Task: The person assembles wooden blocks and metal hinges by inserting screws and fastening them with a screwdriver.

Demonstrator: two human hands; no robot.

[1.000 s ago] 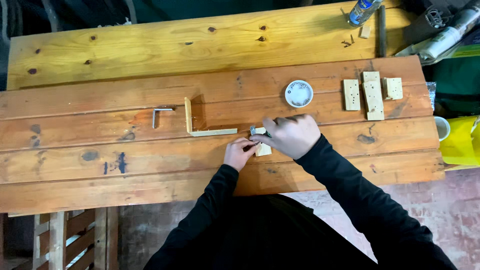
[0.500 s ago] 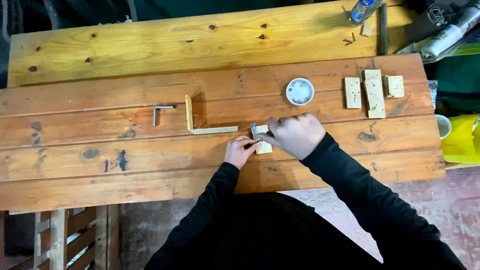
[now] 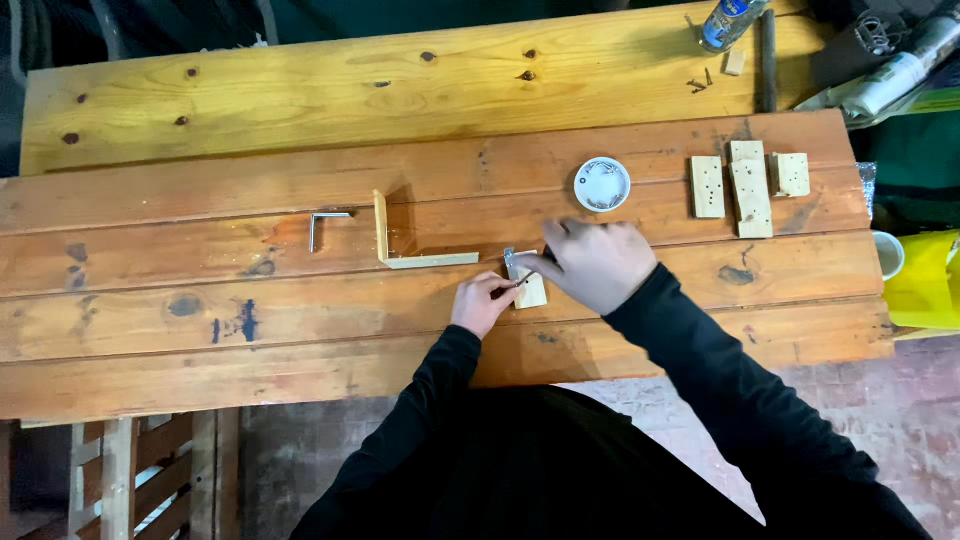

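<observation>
Wood block (image 3: 533, 292) sits mid-bench (image 3: 300, 330), small metal bracket (image 3: 512, 260) on it. Left hand (image 3: 482, 302) pinches a thin tool; right hand (image 3: 598, 262) fingers closed on bracket. Risk: tool slips, block skids w/o clamp.

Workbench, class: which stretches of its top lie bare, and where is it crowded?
Bare: the yellow plank at the back, and the workbench front-left, below the metal bracket. Crowded: around the left hand and right hand at the small wood block, and the wood pieces beside the round lid.
</observation>
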